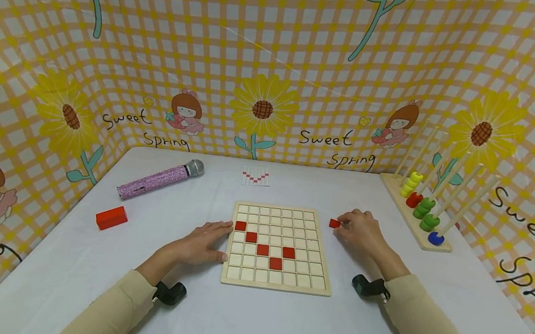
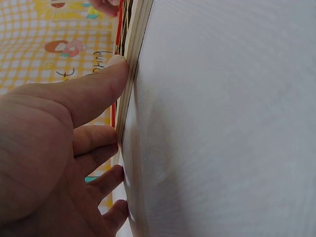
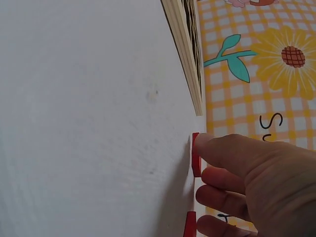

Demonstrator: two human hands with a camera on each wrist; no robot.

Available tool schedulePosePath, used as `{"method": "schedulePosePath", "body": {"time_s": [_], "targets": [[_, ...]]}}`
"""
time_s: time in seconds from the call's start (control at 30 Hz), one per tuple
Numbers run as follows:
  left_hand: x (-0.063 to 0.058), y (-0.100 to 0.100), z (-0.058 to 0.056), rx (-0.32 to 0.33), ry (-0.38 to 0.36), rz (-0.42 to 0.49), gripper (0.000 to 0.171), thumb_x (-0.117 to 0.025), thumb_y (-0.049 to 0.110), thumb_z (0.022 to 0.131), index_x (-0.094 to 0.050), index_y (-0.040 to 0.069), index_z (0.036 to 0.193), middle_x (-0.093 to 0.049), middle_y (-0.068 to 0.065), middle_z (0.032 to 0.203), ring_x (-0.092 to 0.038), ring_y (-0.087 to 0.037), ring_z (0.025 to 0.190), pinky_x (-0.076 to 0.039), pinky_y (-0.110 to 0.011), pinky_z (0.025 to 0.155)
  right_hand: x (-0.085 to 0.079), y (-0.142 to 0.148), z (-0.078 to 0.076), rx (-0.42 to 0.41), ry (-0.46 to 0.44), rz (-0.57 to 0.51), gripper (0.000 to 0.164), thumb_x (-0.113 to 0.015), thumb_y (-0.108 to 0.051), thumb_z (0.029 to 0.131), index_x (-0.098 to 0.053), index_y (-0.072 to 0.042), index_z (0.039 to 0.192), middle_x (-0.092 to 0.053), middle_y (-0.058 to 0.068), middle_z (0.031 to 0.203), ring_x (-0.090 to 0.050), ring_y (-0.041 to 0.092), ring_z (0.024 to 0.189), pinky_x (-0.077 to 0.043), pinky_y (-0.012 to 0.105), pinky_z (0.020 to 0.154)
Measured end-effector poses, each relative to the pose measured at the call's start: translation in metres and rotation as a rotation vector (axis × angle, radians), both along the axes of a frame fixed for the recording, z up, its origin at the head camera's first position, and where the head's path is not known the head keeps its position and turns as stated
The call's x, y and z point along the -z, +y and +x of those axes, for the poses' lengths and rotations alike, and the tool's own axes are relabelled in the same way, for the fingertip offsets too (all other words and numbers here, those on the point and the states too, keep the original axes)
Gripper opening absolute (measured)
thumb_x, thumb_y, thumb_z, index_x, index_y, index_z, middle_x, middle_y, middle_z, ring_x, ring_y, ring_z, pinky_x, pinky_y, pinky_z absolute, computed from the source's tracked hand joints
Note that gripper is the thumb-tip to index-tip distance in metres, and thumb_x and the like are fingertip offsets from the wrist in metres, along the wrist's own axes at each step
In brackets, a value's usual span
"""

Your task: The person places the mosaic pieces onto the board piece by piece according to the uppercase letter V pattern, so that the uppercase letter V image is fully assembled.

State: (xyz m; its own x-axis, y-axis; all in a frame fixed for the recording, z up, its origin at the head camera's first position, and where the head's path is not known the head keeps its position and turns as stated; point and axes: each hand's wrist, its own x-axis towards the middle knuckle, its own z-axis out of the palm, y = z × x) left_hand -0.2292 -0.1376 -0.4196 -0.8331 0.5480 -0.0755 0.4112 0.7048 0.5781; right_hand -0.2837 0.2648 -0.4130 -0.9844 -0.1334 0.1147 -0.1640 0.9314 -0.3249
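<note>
A square wooden grid board [image 1: 277,288] lies on the table before me, with several red square tiles [image 1: 263,250] in its cells. My left hand [image 1: 202,243] rests at the board's left edge, thumb and fingertips against the rim [image 2: 140,24], fingers fairly straight. To the right of the board, my right hand [image 1: 360,231] pinches a red tile [image 1: 335,223] between thumb and forefinger, low over the tabletop. Seen from the right wrist, the thumb overlaps one end of this tile [image 3: 196,158]. Another red piece [image 3: 190,226] sits close by the other fingers; the hand hides it in the head view.
A small card [image 1: 255,177] with a red V pattern lies behind the board. At the left are a glittery pink microphone [image 1: 158,180] and a red block [image 1: 112,218]. A peg stand [image 1: 435,247] with coloured beads stands at the right. Patterned cloth [image 1: 276,57] walls the table's back and sides.
</note>
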Motion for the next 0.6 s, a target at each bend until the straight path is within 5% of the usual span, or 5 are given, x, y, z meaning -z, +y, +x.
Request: {"method": "schedulePosePath", "body": {"time_s": [0.6], "targets": [[-0.0026, 0.0002, 0.0023, 0.005, -0.002, 0.010, 0.069, -0.067, 0.025, 0.087, -0.035, 0.003, 0.145, -0.029, -0.013, 0.155, -0.022, -0.037, 0.143, -0.019, -0.059, 0.114, 0.0040, 0.0057, -0.0034, -0.013, 0.005, 0.019, 0.028, -0.067, -0.020, 0.082, -0.069, -0.001, 0.103, -0.062, 0.018, 0.104, -0.049, 0.034, 0.094, -0.040, 0.050, 0.081]]}}
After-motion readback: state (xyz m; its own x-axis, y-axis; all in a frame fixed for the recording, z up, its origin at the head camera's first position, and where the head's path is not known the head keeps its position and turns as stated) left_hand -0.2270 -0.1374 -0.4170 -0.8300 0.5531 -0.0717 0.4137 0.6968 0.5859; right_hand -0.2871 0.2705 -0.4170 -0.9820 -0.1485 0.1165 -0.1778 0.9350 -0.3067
